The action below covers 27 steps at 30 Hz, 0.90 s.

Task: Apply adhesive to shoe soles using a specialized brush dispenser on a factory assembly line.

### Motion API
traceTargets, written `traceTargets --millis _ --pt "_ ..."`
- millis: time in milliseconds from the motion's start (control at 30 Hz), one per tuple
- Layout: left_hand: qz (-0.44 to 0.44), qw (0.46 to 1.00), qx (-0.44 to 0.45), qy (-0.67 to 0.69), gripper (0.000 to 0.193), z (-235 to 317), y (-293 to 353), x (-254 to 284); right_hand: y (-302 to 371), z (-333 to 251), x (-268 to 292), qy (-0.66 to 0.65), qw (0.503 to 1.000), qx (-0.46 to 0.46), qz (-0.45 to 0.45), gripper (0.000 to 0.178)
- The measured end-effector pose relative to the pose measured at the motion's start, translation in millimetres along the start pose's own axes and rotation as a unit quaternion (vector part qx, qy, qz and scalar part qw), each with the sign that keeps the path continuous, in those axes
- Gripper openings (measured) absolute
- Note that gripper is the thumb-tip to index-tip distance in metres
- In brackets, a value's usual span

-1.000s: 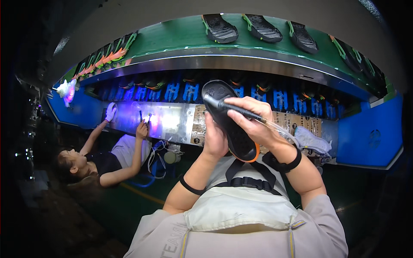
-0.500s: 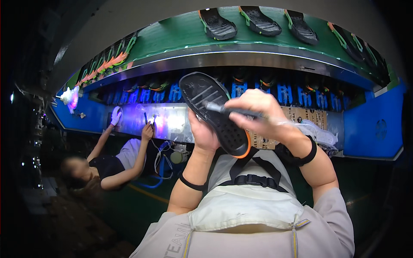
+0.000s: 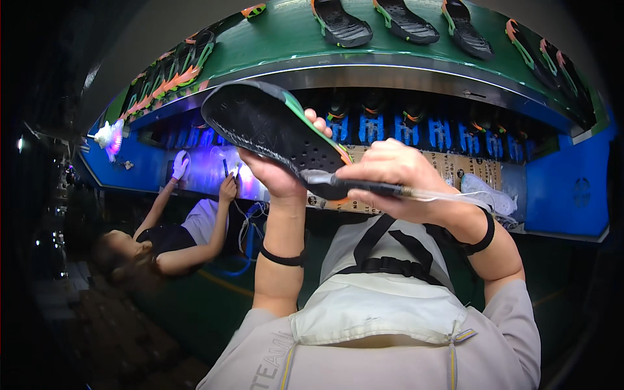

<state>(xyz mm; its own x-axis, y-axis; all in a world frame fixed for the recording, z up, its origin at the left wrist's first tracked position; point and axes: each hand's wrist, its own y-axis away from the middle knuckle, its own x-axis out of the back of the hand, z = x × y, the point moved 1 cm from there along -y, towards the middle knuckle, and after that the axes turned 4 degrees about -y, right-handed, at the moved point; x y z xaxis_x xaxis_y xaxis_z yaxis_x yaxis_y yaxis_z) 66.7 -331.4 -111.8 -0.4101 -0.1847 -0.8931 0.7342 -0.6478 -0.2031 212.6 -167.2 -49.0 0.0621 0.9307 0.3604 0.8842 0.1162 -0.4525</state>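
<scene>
A black shoe sole (image 3: 257,123) with a green and orange side edge is held tilted in front of me, its wider end toward the upper left. My left hand (image 3: 276,175) is closed round it from below, and its fingertips show past the far edge. In my right hand (image 3: 400,170) is a dark-handled brush (image 3: 372,186) with a clear tube trailing from its back end. Its pale bristles lie against the near edge of the sole, close to the small holes at the narrower end.
A green conveyor belt (image 3: 279,42) carries several black soles (image 3: 341,26). Beneath it, blue holders (image 3: 406,133) stand in a row. Brown printed paper (image 3: 455,169) covers the bench, with a whitish wrapped item (image 3: 487,194) on it. At left a co-worker (image 3: 175,244) works under purple light.
The sole has moved left and turned, so its side edge now shows. My brush has gone from the middle of the sole to the near edge. The soles on the belt have shifted slightly.
</scene>
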Motion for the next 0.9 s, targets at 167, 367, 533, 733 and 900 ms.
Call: traceTargets --millis 167,367,533,733,900 --pt "-0.053 0.995 0.020 -0.088 0.104 17 -9 -9 -5 -2 11 0.012 0.986 0.111 -0.121 0.034" --pt "-0.151 0.978 0.082 -0.122 0.118 29 -28 -13 -11 -11 9 0.092 0.978 0.098 -0.157 0.035" --pt "-0.076 0.942 0.104 -0.310 0.108 33 -44 -4 -19 -4 7 0.149 0.980 0.054 -0.122 0.036" --pt "-0.141 0.877 0.193 -0.418 0.054 33 -56 -43 -21 -11 14 0.118 0.986 0.009 -0.117 0.033" --pt "-0.151 0.697 0.226 -0.664 0.070 22 -72 -47 -26 -13 8 0.171 0.958 0.068 -0.221 0.036"
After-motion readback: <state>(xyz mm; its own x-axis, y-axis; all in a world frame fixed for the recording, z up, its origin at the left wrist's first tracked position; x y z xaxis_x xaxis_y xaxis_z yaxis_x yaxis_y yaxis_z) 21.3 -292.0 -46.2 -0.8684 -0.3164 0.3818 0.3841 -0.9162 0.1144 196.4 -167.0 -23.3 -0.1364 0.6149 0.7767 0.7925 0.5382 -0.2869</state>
